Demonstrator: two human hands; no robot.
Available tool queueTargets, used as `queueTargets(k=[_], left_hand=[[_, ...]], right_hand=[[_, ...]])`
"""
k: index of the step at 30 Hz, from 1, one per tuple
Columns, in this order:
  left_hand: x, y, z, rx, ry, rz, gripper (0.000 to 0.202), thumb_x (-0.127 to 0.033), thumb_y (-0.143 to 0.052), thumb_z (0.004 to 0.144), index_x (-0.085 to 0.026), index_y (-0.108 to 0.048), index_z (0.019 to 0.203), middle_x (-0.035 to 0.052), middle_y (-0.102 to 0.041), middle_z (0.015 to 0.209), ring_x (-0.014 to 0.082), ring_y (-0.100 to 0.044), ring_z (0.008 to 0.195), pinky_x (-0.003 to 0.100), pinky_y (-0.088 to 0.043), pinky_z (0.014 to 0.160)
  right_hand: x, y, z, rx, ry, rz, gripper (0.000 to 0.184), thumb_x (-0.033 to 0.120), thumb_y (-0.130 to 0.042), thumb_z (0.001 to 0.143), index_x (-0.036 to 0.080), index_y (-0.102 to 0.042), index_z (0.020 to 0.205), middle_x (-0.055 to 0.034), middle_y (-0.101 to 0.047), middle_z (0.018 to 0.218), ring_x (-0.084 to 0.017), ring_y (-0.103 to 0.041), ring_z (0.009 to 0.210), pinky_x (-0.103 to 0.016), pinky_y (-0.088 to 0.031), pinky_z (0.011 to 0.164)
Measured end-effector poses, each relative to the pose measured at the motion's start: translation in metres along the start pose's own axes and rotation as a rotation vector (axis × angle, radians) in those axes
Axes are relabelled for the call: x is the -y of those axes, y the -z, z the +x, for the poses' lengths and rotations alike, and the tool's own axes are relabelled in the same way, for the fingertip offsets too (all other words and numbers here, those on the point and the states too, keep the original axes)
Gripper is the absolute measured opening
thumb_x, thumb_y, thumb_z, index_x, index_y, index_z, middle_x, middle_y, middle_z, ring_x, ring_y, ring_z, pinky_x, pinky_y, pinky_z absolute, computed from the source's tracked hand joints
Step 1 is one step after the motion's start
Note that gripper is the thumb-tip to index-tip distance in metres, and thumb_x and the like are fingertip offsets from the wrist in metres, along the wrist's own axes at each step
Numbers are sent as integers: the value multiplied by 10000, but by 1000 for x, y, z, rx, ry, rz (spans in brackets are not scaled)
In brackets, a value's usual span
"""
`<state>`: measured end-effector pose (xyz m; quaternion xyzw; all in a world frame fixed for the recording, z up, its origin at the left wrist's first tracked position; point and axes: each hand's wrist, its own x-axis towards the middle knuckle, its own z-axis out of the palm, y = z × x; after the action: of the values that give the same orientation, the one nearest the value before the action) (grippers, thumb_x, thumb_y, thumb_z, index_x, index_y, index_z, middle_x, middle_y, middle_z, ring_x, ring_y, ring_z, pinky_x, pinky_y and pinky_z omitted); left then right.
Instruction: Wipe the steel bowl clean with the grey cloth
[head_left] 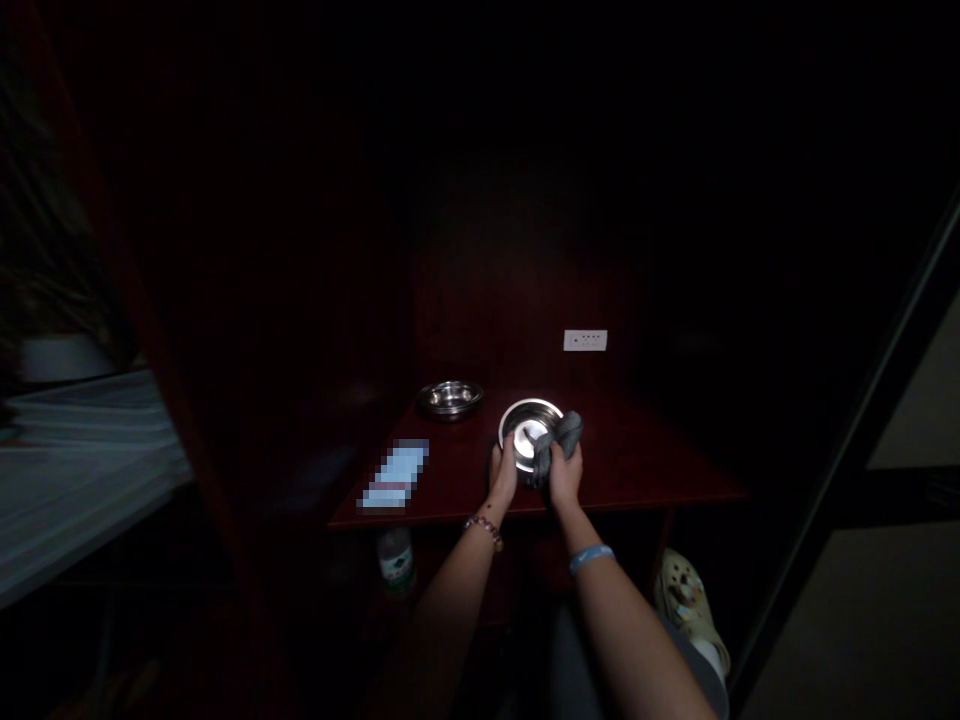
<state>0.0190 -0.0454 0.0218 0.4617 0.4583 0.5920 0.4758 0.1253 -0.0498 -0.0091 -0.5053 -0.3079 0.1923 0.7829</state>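
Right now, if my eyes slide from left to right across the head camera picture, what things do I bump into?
Pale stack → bottle → shiny metal dish at the back → round metal bowl → white wall socket → pale clog with holes.

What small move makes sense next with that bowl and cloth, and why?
Probably slide the gray cloth around the metal bowl's inside: the right hand already holds it over the bowl's right side, while the left hand grips the left side.

Left grip (pixel 505 474) holds a metal bowl (pixel 526 444); right grip (pixel 565 477), a cloth (pixel 561 436) (gray).
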Motion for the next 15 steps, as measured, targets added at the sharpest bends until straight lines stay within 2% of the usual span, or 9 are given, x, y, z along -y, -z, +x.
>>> queueTargets(k=[4, 9, 15], left_hand=[[1, -3, -1, 37, -30, -60, 402, -457, -552, 902, -125, -701, 1072, 136, -735, 1127, 279, -658, 1100, 347, -483, 989], [3, -4, -1, 152, -124, -80, 379, -412, -540, 910, -110, -686, 1084, 144, -734, 1092, 284, -657, 1083, 375, -476, 1011], [10, -5, 4, 177, -219, -31, 466, -363, -620, 872, -144, -531, 1274, 142, -666, 1241, 282, -632, 1141, 408, -446, 1048]], right_hand=[[-5, 0, 3, -7, 22, 5, 519, 355, -584, 760, 136, -629, 1229, -110, -711, 1131, -270, -663, 1034, -369, -474, 946], [-7, 0, 4, -6, 30, -6, 522, 371, -573, 783, 143, -603, 1251, -120, -696, 1168, -266, -663, 1047, -372, -474, 958], [-2, 2, 1, -47, 24, -31, 547, 409, -553, 814, 169, -563, 1305, -117, -671, 1226, -266, -648, 1093, -372, -467, 967]])
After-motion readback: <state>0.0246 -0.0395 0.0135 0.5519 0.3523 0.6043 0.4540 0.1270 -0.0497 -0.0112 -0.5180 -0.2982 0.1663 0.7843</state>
